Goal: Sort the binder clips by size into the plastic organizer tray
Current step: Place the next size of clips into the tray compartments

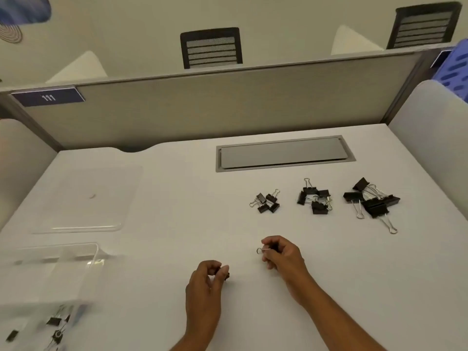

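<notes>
While curled, right hand (pixel 281 254) pinching binder clip (pixel 263 250)

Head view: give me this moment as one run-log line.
left hand: pinching small black clip | right hand: pinching wire-handled clip | three black binder clip piles: on white desk | clear plastic organizer tray: left

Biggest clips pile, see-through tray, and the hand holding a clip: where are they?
Biggest clips pile (pixel 372 202), head view, black middle clip.
See-through tray (pixel 95 252), head view, right wall.
Right hand (pixel 283 254), head view, knuckles.
</notes>
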Demonstrator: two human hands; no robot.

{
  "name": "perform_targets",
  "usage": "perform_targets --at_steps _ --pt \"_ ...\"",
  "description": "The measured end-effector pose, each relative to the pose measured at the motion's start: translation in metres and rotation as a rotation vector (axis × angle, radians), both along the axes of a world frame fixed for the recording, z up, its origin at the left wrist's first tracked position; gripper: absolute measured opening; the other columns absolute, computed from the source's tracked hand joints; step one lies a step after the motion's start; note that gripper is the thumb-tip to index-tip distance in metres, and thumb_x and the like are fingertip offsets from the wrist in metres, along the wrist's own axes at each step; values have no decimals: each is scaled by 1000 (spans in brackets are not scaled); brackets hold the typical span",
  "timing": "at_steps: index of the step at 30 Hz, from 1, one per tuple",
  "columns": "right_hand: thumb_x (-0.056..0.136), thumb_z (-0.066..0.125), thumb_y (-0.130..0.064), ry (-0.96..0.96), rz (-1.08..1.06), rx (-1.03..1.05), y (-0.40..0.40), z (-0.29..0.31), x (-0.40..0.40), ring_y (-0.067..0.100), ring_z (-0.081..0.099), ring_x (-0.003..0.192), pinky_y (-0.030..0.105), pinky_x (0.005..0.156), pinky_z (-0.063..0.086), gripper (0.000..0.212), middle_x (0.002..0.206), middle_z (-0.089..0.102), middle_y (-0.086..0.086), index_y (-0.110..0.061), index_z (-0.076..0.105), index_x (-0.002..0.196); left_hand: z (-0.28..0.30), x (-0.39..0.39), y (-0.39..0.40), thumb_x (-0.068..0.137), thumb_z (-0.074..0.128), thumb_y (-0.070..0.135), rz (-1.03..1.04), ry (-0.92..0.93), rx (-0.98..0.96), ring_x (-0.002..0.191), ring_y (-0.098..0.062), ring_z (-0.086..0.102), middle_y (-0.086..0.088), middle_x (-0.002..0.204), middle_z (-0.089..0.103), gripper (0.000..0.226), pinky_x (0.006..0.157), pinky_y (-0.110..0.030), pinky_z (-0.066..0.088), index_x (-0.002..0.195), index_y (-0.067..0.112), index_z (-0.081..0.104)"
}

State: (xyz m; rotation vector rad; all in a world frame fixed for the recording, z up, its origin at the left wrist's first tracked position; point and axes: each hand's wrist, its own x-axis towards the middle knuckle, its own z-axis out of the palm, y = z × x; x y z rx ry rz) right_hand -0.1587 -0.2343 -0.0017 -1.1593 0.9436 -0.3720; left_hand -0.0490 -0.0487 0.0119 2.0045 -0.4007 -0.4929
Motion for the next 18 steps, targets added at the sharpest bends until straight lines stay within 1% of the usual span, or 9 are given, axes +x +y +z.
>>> perform_targets --at_steps 2,5,8,11,14,16,18 --pt "91 63 9 -29 16 37 20 4 7 16 62 69 28 63 50 24 89 69 11 -6 71 108 14 -6 24 96 71 37 40 81 -15 73 -16 59 10 85 77 8 74 -33 47 96 30 68" --pt "90 68 7 -31 69 109 66 12 25 17 65 73 31 64 50 26 94 73 12 -5 65 114 33 6 53 94 74 35 80 207 -59 74 -7 64 4 83 78 12 75 -32 48 97 25 70" --pt "89 77 -4 -25 126 127 112 22 48 19 68 79 37 71 49 31 97 78 11 -7 60 115 50 34 75 91 79 27 87 331 -132 65 -11 59 -6 81 79 16 69 -29 47 98 15 70" --pt "89 81 -12 -34 152 138 150 40 74 21 69 83 38 74 50 31 98 79 13 -8 63 114 65 65 98 88 81 20 89 405 -185 63 -16 56 -11 78 78 18 65 -30 48 98 9 69" --pt "90 80 -13 -17 171 112 189 60 111 22 70 82 36 74 54 23 96 78 14 -9 70 110 78 100 138 84 84 17 78 417 -210 65 -20 63 -12 76 76 20 69 -33 55 99 10 72" --pt "91 79 -16 23 194 36 215 73 134 19 70 78 33 75 58 15 93 78 9 -13 75 105 87 122 168 84 85 12 85 391 -229 67 -20 68 -10 78 77 19 71 -30 58 98 11 72" --pt "93 77 -18 72 220 -69 241 82 159 18 68 72 31 76 61 10 90 78 3 -21 78 102 95 147 202 83 86 10 121 310 -234 72 -20 73 -6 82 79 18 70 -25 59 94 13 72"
